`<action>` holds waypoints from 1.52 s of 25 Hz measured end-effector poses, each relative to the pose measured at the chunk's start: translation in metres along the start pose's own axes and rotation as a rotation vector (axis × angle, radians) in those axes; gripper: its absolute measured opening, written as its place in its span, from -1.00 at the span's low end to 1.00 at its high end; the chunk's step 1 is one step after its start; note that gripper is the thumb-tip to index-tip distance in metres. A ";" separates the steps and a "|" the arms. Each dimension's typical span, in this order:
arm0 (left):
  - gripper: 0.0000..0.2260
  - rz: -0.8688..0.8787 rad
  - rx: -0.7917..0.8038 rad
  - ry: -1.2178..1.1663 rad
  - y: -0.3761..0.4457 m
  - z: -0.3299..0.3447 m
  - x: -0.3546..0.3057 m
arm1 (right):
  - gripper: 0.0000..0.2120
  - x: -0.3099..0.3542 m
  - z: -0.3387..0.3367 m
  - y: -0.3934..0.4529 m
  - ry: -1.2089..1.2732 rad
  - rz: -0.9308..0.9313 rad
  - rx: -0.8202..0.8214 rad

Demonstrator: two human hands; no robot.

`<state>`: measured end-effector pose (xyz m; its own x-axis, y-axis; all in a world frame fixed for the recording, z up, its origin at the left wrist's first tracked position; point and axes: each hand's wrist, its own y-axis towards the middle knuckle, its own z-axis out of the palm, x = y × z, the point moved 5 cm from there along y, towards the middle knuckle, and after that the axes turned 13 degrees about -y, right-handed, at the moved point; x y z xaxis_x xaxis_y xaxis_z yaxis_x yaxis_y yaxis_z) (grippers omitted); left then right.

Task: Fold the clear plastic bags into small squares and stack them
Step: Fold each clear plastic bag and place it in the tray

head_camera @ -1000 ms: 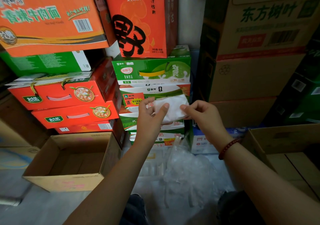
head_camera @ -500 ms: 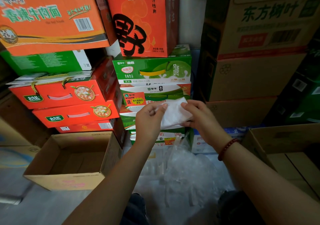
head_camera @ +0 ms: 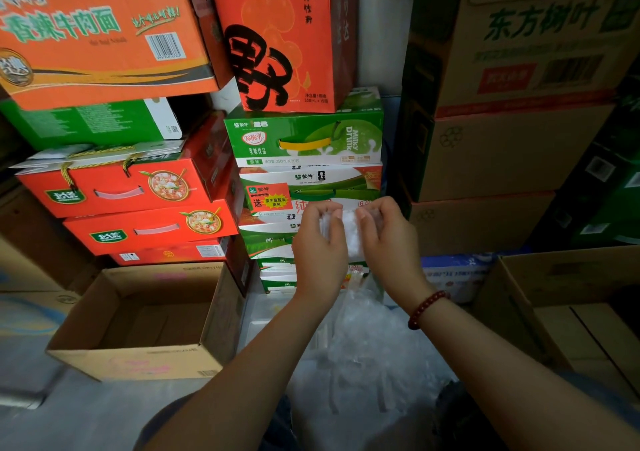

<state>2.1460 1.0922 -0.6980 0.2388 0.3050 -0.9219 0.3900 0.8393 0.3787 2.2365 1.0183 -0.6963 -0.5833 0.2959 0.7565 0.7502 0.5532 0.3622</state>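
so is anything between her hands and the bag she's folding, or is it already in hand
Nothing visible stands between them. Both the left hand and the right hand already pinch the folded clear bag, held up in front of the stacked drink cartons. The loose pile of bags lies below, apart from the hands.

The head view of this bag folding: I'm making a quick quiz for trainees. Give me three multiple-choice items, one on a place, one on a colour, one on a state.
1. Where is the open cardboard box?
A. lower left of the hands
B. on top of the orange cartons
C. in the person's lap

2. What colour is the bracelet?
A. blue
B. dark red
C. white

3. How is the folded bag held?
A. lying on the floor
B. by the left hand only
C. between both hands

Answers:
1 A: it sits low on the left.
2 B: dark red beads circle the right wrist.
3 C: the left hand and right hand both pinch it.
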 end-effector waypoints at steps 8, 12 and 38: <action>-0.91 0.024 -0.060 0.011 0.006 -0.002 0.004 | -0.94 -0.008 -0.003 0.011 0.053 0.032 -0.047; -0.89 -0.089 -0.015 0.025 0.014 -0.007 0.016 | -0.92 -0.019 -0.006 0.018 0.021 0.099 0.007; -0.66 -0.787 0.254 0.016 0.027 -0.031 0.046 | -0.90 -0.028 0.001 0.020 0.193 0.193 0.491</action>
<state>2.1398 1.1428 -0.7330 -0.2001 -0.3217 -0.9255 0.6279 0.6830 -0.3731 2.2676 1.0215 -0.7112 -0.3478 0.3054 0.8864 0.5780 0.8143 -0.0538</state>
